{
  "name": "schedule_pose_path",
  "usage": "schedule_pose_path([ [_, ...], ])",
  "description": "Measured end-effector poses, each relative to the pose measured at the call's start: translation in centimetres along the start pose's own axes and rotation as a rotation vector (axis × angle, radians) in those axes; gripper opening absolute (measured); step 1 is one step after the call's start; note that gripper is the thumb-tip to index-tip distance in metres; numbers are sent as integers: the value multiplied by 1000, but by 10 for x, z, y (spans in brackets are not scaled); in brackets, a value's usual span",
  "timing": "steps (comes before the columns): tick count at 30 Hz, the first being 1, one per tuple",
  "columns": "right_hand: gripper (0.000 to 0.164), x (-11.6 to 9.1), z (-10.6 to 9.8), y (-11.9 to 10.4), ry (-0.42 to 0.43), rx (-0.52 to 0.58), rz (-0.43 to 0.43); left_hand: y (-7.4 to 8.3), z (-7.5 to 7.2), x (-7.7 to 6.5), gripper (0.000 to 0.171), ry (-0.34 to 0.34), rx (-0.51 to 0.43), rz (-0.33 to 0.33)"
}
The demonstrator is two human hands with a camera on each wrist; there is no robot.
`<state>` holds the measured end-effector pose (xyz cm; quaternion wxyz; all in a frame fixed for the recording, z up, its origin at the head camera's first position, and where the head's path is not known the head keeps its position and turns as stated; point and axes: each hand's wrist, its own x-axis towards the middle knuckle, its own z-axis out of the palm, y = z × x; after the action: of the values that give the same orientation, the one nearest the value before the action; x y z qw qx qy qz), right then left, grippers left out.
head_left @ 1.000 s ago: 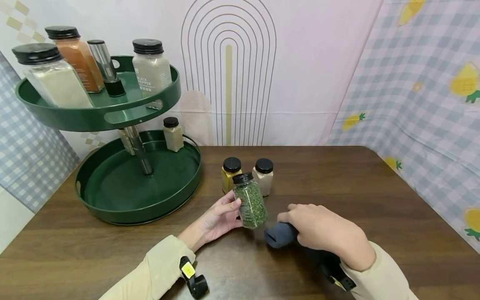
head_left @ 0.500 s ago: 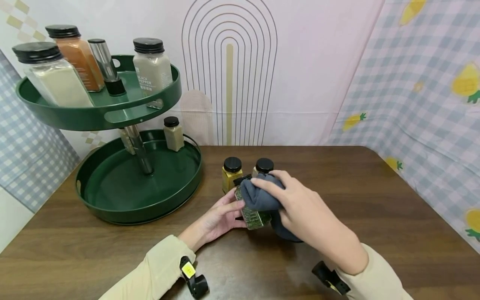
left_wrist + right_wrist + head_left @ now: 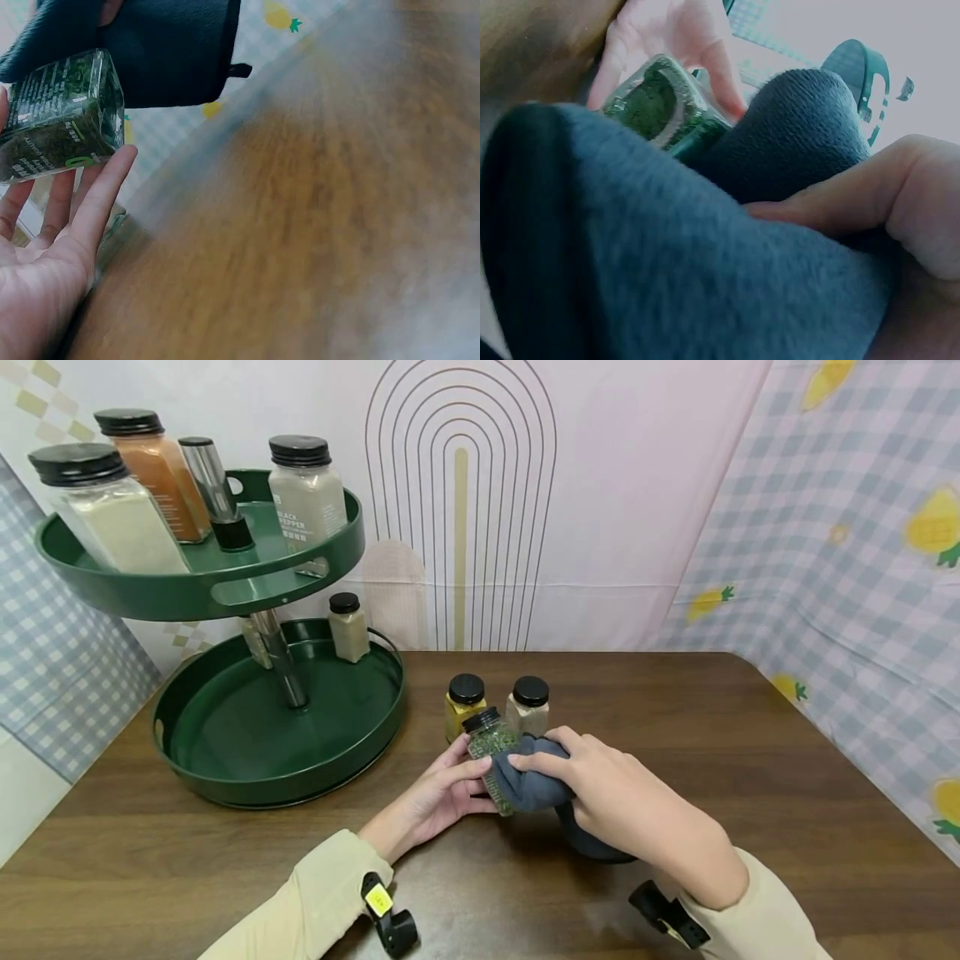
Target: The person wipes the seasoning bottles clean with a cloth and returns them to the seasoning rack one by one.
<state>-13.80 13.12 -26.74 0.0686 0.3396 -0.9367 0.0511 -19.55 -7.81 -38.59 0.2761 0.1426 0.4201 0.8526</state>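
My left hand holds a square clear jar of green dried herbs with a black lid, tilted above the table. In the left wrist view the jar shows white print on its side and lies between thumb and fingers. Against the jar's right side my right hand presses a dark blue-grey cloth, pinched between thumb and fingers. The cloth fills much of the right wrist view, with its loose part hanging below the hand. Just behind the herb jar stand a yellow spice jar and a pale spice jar.
A green two-tier stand occupies the table's left side. Its top tray bears several items, among them a black pepper jar and an orange spice jar. A small jar stands on the lower tray. Patterned cloths hang behind.
The right hand has brought the cloth up from the table's right onto the herb jar, then slid it down along the jar's side. The left hand and jar have barely shifted.
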Motion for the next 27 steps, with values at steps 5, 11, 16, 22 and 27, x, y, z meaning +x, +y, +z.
schedule_pose_path([
  [5, 64, -5, -5, 1, -73, -6, -16, 0, 1, 0, 61, 26, -8, 9],
  [11, 59, -12, -6, 6, -222, 24, -24, 0, 1, 0, 67, 13, -7, 7],
  [16, 53, -15, -9, 16, -314, 31, 54, 1, 0, 0, 66, 7, -28, -2],
  [22, 61, -14, -21, 19, -5, -47, 132, 2, 0, 0, 68, -3, -30, -9],
  [27, 67, -2, -10, 11, 186, 15, 123, 2, 0, -1, 70, -31, -26, -17],
])
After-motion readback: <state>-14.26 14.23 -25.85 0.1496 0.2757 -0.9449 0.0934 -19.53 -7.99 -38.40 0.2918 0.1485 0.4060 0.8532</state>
